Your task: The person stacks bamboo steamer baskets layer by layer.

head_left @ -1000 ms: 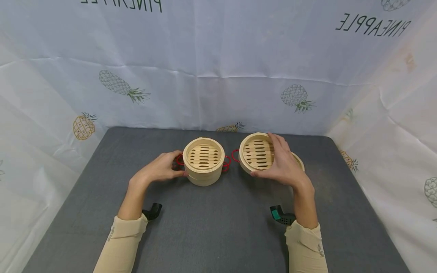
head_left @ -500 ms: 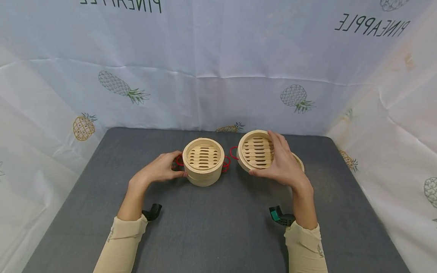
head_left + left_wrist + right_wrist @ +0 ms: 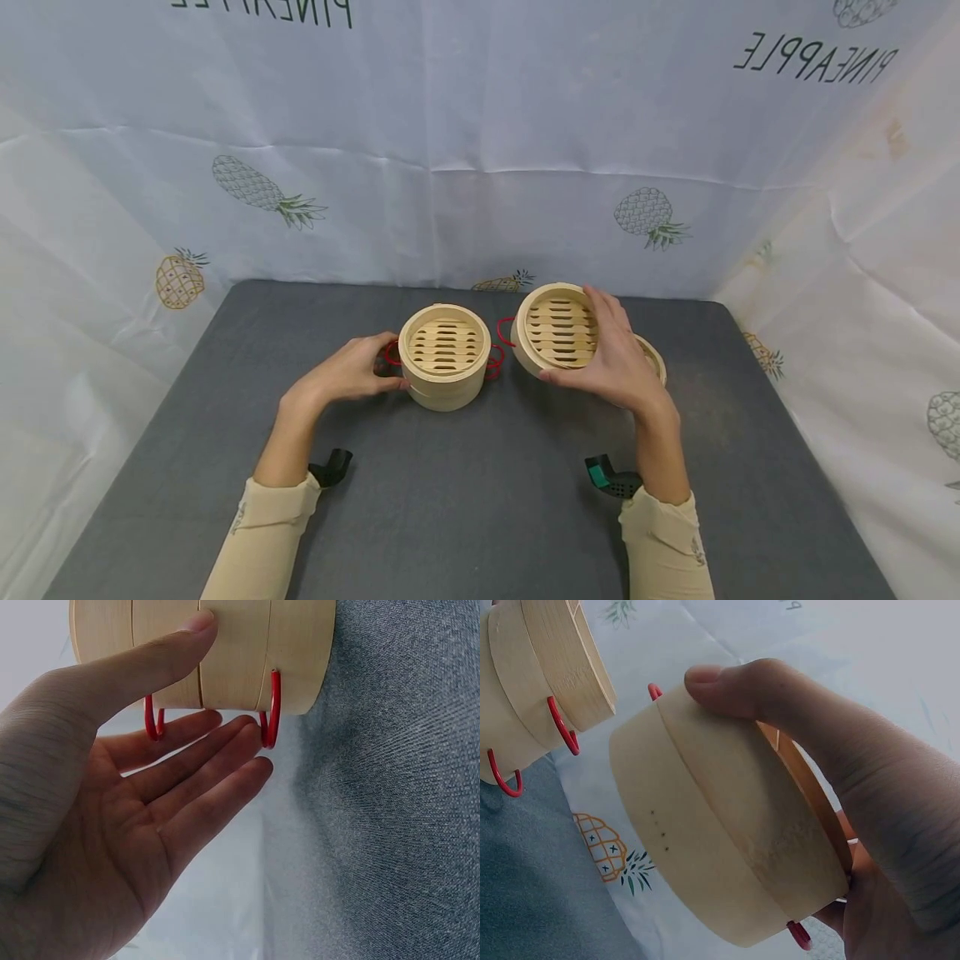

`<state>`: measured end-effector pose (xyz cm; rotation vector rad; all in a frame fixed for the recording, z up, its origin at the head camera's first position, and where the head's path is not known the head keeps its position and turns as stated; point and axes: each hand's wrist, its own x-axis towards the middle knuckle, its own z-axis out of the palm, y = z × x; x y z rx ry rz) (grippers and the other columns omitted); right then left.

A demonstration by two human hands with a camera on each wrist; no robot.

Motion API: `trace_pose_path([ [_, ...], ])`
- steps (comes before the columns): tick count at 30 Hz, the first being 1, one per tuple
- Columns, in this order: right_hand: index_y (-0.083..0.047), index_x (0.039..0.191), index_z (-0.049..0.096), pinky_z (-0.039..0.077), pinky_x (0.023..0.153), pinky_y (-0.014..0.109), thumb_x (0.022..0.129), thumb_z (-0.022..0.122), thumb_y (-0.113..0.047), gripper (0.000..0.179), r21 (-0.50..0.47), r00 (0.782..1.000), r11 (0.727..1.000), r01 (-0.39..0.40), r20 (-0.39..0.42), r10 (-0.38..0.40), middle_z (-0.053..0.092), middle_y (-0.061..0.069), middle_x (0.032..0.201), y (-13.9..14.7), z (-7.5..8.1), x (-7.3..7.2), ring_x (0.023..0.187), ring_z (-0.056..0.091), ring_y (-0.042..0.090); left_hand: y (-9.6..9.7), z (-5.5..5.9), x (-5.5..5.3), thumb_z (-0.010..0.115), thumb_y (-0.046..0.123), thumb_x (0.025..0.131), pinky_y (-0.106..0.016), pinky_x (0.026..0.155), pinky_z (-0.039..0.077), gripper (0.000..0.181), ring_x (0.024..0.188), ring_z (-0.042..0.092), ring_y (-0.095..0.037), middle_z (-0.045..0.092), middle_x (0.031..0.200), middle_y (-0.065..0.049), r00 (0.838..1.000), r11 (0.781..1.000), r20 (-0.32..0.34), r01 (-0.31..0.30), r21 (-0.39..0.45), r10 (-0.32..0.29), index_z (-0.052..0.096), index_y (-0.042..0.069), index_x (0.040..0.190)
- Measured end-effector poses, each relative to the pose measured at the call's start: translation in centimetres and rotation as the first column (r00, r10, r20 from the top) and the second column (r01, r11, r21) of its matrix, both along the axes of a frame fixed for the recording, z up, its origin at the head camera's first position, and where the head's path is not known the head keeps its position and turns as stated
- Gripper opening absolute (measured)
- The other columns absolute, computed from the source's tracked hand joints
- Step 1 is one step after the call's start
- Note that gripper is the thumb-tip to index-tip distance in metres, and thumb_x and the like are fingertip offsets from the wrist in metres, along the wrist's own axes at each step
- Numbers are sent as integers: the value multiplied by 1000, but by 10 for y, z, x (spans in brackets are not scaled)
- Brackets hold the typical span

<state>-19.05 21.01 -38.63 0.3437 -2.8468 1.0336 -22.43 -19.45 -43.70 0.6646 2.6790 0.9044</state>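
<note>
A stack of round bamboo steamer baskets [image 3: 444, 390] with red handles stands upright on the table. My left hand [image 3: 347, 371] holds its left side; in the left wrist view the thumb presses the bamboo wall [image 3: 236, 645] and the fingers reach beside the red handles [image 3: 274, 712]. My right hand [image 3: 621, 358] grips another bamboo steamer basket [image 3: 558, 333] by its rim, thumb in front and fingers behind. That basket is raised and tilted, its slatted face toward the head camera. Another round bamboo piece [image 3: 654, 360] lies at the right, mostly hidden behind my right hand.
The dark grey table [image 3: 465, 508] ends at a white curtain [image 3: 480, 100] printed with pineapples, which hangs behind it and at both sides. Black camera mounts [image 3: 330, 468] sit at both wrists, below beige sleeves [image 3: 262, 533].
My right hand has raised its steamer basket and brought it left, nearer the stack, baring more of the piece at the right. The left hand keeps its place on the stack.
</note>
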Motion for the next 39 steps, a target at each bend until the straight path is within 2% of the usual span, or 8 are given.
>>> trace_pose_path([
  [8, -18, 175, 16, 35, 122, 73, 69, 100, -46, 138, -15, 1000, 1000, -14, -8, 14, 24, 15, 179, -5, -1, -3, 162, 27, 42, 0, 1, 1, 87, 28, 94, -45, 89, 62, 61, 103, 73, -24, 76, 121, -15, 1000, 1000, -5, 4, -3, -4, 62, -2, 140],
  [28, -19, 175, 19, 39, 122, 67, 68, 101, -48, 138, -14, 996, 997, -74, -41, 73, 30, 13, 176, -22, 4, -8, 160, 33, 35, 1, 1, -2, 87, 27, 94, -48, 95, 63, 64, 110, 75, -29, 76, 124, -16, 1000, 1000, 3, 2, -8, -2, 60, -3, 143],
  [39, -20, 175, 17, 36, 125, 69, 68, 102, -47, 139, -33, 993, 993, -114, -36, 113, 25, 13, 178, -33, 8, -8, 163, 30, 37, 1, 2, 0, 87, 28, 94, -50, 96, 63, 64, 112, 75, -32, 75, 123, -16, 1000, 1000, -4, 7, 1, -7, 60, -3, 143],
])
